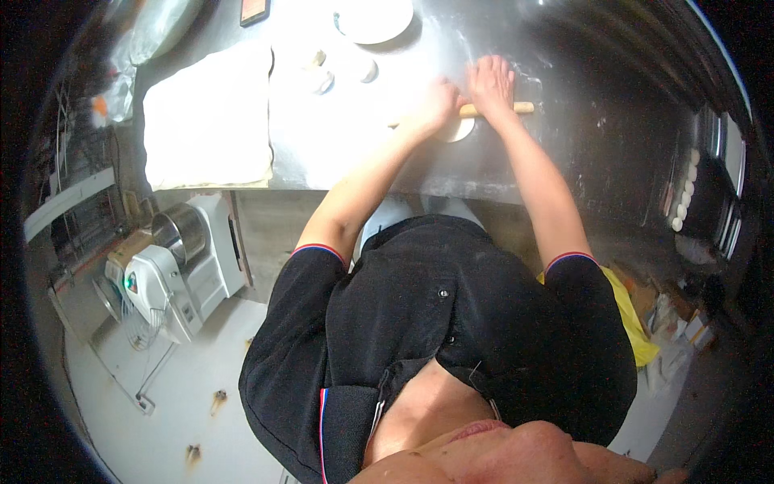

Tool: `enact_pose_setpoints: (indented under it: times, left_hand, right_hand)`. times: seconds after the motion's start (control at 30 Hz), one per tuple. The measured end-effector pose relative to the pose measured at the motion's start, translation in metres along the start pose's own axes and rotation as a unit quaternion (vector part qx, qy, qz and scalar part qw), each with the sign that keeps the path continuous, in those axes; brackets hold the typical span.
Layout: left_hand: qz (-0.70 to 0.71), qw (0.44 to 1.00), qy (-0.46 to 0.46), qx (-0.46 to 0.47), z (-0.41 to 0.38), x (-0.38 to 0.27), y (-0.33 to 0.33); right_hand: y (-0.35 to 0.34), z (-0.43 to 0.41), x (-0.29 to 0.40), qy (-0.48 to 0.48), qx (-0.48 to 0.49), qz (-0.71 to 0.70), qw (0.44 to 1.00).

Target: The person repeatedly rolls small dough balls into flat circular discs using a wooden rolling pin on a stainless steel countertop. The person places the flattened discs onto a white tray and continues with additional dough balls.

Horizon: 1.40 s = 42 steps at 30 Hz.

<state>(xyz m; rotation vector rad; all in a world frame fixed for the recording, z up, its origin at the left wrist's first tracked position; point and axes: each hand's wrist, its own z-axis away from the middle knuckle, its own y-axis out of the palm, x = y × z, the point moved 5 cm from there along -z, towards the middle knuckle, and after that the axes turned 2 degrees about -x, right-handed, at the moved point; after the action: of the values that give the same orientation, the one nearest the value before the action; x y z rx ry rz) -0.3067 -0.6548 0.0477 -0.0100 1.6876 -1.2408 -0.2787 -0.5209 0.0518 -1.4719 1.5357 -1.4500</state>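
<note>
A wooden rolling pin point(523, 107) lies across a pale, round piece of dough point(458, 131) on the metal worktop. My left hand point(443, 101) is over the pin's left part with curled fingers, and the pin's left tip shows faintly beyond that wrist. Flat on the pin's right part rests my right hand point(493, 81), fingers stretched forward past it. Both hands cover part of the pin, and my left hand hides some of the dough. To the left, a few small dough pieces point(366, 71) sit in strong glare.
Folded white cloth point(208, 118) covers the worktop's left end. A white bowl point(378, 18) and a phone-like device point(254, 11) are at the far side. Small white pieces point(683, 198) form a row at right. A mixer point(163, 278) stands on the floor, lower left.
</note>
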Motion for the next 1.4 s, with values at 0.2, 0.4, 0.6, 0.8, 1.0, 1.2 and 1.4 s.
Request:
enact_pose_setpoints:
  times: [0.2,0.4,0.6,0.8,1.0,1.2,1.4]
  left_hand:
    - [0.192,0.951,-0.235,-0.057,0.056,0.065,-0.002]
    - [-0.024,0.986,-0.130,0.097,0.022,0.014,-0.021]
    - [0.191,0.969,-0.133,-0.084,0.074,0.084,-0.002]
    - [0.066,0.981,-0.178,0.034,0.053,0.043,-0.043]
    - [0.090,0.973,-0.206,-0.048,0.084,0.072,-0.024]
    - [0.142,0.952,-0.258,-0.081,0.091,0.077,-0.047]
    - [0.078,0.970,-0.227,0.026,0.068,0.055,-0.061]
  right_hand:
    - [-0.020,0.119,0.028,-0.083,0.041,0.043,0.995]
    - [-0.007,0.038,0.021,-0.024,0.011,0.004,1.000]
    - [-0.007,0.119,0.036,-0.082,0.012,0.087,0.993]
    - [-0.004,0.073,0.049,-0.042,0.062,-0.029,0.997]
    - [0.003,0.060,0.061,-0.031,0.068,0.017,0.997]
    - [0.002,0.126,0.068,-0.099,0.086,0.020,0.991]
    - [0.004,0.045,0.081,-0.025,0.054,-0.002,0.998]
